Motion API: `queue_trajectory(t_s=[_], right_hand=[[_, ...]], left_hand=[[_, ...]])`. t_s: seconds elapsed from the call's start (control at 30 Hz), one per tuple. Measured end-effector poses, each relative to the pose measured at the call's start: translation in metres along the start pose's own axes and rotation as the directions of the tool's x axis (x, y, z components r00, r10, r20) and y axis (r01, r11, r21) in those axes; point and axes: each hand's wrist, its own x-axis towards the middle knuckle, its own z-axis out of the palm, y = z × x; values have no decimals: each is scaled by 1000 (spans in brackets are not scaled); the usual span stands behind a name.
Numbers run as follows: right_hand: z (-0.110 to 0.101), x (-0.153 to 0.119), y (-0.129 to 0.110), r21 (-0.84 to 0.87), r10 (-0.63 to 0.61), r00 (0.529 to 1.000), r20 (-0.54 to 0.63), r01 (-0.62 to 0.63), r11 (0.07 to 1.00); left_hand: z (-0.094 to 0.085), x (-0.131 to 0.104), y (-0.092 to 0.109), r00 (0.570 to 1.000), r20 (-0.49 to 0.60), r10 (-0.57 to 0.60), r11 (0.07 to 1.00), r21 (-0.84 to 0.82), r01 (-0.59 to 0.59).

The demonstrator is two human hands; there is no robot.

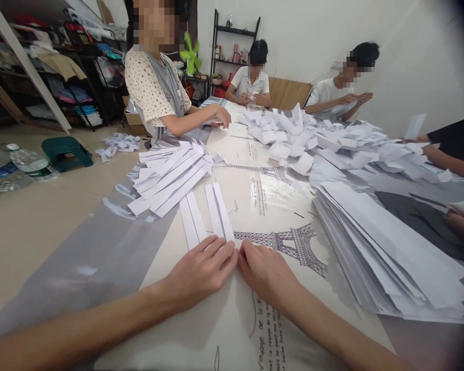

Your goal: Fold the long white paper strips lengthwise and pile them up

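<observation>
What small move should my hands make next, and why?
Probably run your right hand up the rightmost folded paper strip to flatten it: its fold looks slightly raised, and your left hand is at its near end.

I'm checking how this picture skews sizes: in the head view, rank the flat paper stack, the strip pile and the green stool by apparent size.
1. Flat paper stack
2. Strip pile
3. Green stool, clearly the smallest here
</observation>
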Motion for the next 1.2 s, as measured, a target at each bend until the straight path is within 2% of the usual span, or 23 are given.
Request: queue_trajectory(t_s=[0.07, 0.27, 0.37, 0.53, 0.7, 0.77, 0.8, 0.9, 0.93, 0.97, 1.1, 1.2], right_hand=[[0, 1, 2, 19, -12, 1000, -11, 13, 1000], [3, 1, 3, 41, -22, 998, -54, 24, 999], [10, -2, -1, -48, -46, 993, -105, 41, 998], [26, -3, -4, -229, -169, 960, -224, 117, 966], [25, -3, 11, -151, -126, 937, -324, 80, 985], [19, -4, 19, -83, -166, 901, -400, 145, 986], [16, -6, 23, -63, -232, 865, -445, 229, 971], [11, -11, 27, -110, -505, 682, -529, 535, 838], [10, -12, 26, -133, -561, 632, -534, 593, 794], [11, -13, 25, -149, -592, 605, -533, 621, 769], [17, -16, 20, -224, -618, 591, -519, 604, 765], [20, -17, 21, -321, -676, 553, -487, 607, 727]], left_hand=[[-3, -1, 1, 999, 0, 49, 998, -39, -49], [-8, -12, -1, 995, 11, 102, 989, -108, -100], [-10, -12, -3, 990, 51, 129, 987, -107, -123], [-8, -11, -1, 982, 126, 138, 986, -113, -124], [-8, -14, 1, 985, 121, 122, 988, -114, -108], [-9, -14, 1, 986, 126, 112, 987, -132, -96], [-9, -14, 1, 985, 132, 107, 986, -142, -88], [-9, -15, 0, 987, 137, 84, 984, -168, -61], [-9, -15, -1, 988, 135, 73, 984, -172, -49], [-9, -15, -1, 989, 132, 64, 984, -176, -40], [-8, -19, -4, 995, 88, 54, 977, -210, -35], [-6, -22, -4, 998, 36, 47, 970, -241, -37]])
